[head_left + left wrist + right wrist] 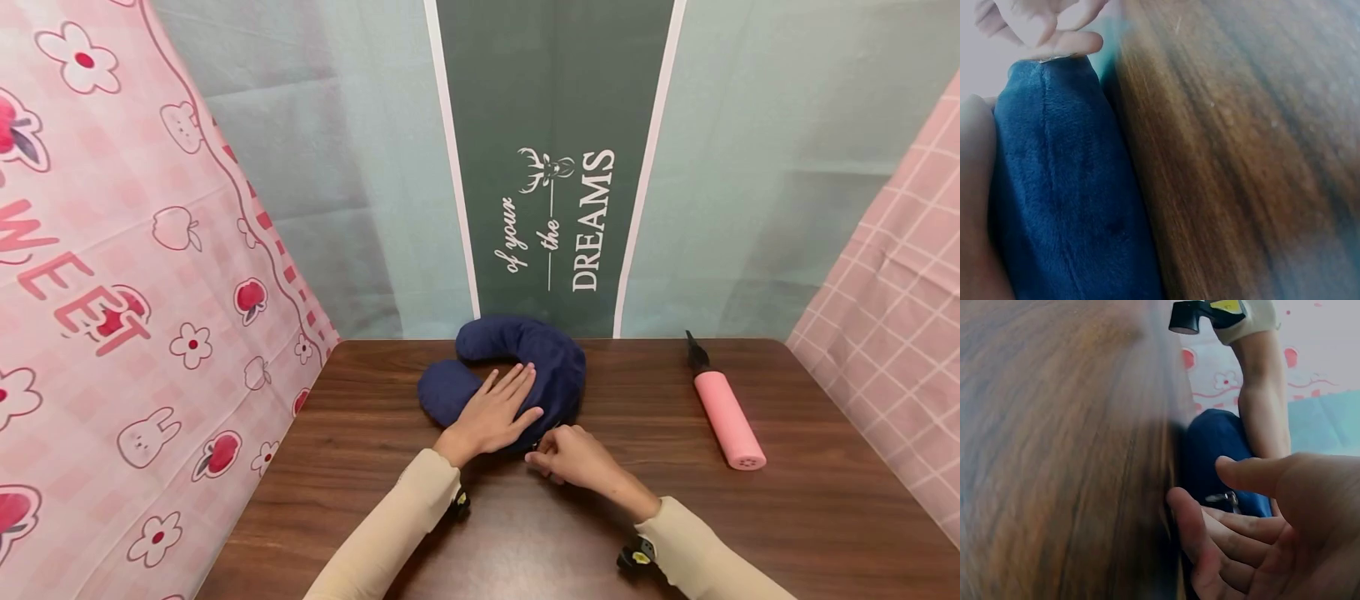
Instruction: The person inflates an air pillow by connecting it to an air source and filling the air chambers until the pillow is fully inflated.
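Note:
A navy blue U-shaped neck pillow point(557, 358) lies on the table, its opening toward the left. My left hand point(491, 417) rests flat on the pillow's near side with the fingers spread. At the near right edge is my right hand point(579, 458), fingers loosely bent. In the right wrist view, a small metal zipper pull point(1229, 499) shows on the pillow between the parted thumb point(1254, 475) and fingers. The left wrist view shows the pillow's seamed side point(1066, 175), with the right hand's fingers point(1072, 42) at its far end.
A pink hand pump point(729, 421) with a black nozzle lies to the right on the brown wooden table point(360, 500). Behind the table hangs a green cloth point(360, 208) with printed words. Pink patterned cloths flank both sides.

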`<action>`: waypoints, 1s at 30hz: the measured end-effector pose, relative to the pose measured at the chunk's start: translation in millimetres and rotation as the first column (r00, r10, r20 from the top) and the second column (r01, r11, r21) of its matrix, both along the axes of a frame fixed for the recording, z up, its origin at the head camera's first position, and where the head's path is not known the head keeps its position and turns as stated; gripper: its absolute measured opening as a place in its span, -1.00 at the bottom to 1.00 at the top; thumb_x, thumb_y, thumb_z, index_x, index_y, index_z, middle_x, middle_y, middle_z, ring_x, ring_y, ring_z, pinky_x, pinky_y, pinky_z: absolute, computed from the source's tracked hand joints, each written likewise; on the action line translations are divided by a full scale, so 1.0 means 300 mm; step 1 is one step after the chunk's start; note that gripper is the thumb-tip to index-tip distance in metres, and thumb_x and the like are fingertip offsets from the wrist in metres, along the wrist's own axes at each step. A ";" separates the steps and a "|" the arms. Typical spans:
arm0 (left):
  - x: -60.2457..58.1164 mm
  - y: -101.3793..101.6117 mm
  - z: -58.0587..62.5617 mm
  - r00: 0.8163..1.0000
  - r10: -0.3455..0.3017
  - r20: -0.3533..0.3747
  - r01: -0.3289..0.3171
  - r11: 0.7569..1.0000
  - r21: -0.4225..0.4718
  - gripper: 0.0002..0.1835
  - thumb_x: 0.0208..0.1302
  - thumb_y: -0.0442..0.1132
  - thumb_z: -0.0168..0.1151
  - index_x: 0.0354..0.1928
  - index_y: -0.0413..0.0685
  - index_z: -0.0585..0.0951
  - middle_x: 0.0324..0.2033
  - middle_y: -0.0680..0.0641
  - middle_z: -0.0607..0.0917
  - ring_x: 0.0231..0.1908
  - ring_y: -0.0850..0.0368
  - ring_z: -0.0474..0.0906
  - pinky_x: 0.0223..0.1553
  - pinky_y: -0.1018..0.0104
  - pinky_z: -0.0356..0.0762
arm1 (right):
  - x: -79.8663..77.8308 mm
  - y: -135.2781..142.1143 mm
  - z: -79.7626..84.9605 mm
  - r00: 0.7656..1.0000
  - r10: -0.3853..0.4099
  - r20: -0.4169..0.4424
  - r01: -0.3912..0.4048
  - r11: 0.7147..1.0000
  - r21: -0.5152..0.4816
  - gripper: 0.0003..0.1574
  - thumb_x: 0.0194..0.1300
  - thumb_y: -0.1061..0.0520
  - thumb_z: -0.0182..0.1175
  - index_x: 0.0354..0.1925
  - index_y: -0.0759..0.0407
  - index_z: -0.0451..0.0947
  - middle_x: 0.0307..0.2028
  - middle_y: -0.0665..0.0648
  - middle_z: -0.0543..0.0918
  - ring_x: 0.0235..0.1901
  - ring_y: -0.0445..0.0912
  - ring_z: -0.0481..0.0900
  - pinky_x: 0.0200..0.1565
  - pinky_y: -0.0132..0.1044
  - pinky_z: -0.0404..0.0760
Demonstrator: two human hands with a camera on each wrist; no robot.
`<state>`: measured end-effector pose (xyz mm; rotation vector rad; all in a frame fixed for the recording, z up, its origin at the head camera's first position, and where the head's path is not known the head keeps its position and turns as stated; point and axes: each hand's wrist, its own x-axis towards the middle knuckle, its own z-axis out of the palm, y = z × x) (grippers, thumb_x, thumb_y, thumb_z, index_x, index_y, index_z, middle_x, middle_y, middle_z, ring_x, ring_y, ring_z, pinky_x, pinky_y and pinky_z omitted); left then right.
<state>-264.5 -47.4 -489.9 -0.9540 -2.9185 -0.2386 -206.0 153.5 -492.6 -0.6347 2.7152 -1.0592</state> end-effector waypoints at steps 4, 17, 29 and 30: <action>0.000 -0.001 0.002 1.000 0.004 0.007 -0.004 1.000 0.000 -0.19 0.68 0.36 -0.42 0.74 0.12 -0.12 0.73 0.13 -0.10 0.72 0.19 -0.21 0.70 0.01 -0.20 | -0.001 -0.020 -0.010 0.996 -0.061 -0.062 0.063 0.997 0.035 -0.62 0.44 -0.05 0.39 -0.53 0.00 0.74 -0.70 -0.17 0.65 -0.75 -0.25 0.55 -0.62 -0.32 0.50; -0.001 0.002 0.001 1.000 0.002 -0.001 -0.002 1.000 0.002 -0.19 0.68 0.35 -0.39 0.74 0.12 -0.09 0.72 0.12 -0.04 0.72 0.17 -0.14 0.70 0.00 -0.15 | -0.003 -0.025 -0.017 0.971 -0.117 -0.209 0.135 0.988 0.073 -0.78 0.22 0.15 0.42 -0.54 -0.08 0.67 -0.71 -0.26 0.57 -0.69 -0.34 0.47 -0.51 -0.34 0.49; 0.000 -0.001 -0.002 1.000 0.005 -0.003 -0.005 1.000 -0.010 -0.18 0.67 0.37 -0.40 0.74 0.13 -0.10 0.72 0.13 -0.05 0.71 0.20 -0.17 0.70 0.01 -0.19 | -0.027 0.035 0.005 0.946 -0.051 -0.320 0.111 0.979 0.172 -0.79 0.20 0.12 0.45 -0.54 -0.14 0.73 -0.64 -0.26 0.59 -0.62 -0.36 0.45 -0.51 -0.33 0.50; 0.000 -0.001 -0.001 1.000 0.004 -0.003 -0.004 1.000 -0.008 -0.18 0.67 0.37 -0.39 0.74 0.13 -0.10 0.72 0.13 -0.05 0.71 0.20 -0.17 0.70 0.01 -0.19 | -0.030 0.043 0.008 0.946 -0.053 -0.319 0.114 0.978 0.176 -0.79 0.22 0.12 0.45 -0.53 -0.13 0.74 -0.62 -0.25 0.61 -0.62 -0.36 0.45 -0.51 -0.32 0.51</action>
